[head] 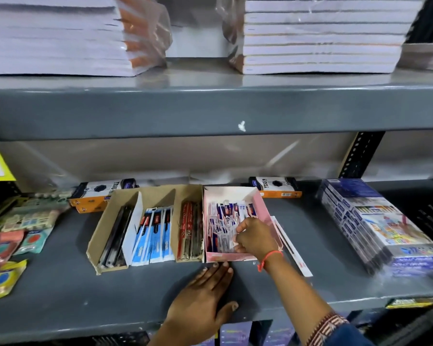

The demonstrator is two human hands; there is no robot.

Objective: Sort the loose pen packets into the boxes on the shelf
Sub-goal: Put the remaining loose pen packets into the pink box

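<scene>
The right hand [254,236] pinches white-and-blue plastic pen packets [225,221] inside the pink cardboard box [260,203], which the flat, empty left hand [205,293] braces just below.

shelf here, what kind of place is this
Probably a stationery shop or its stockroom: stacked notebooks on the upper tier of a grey metal shelf, boxes of pen packets below, and bundled colour-pencil packs alongside.

"TRIO" is printed on the black-and-orange box [103,193] behind the cardboard tray.
</scene>
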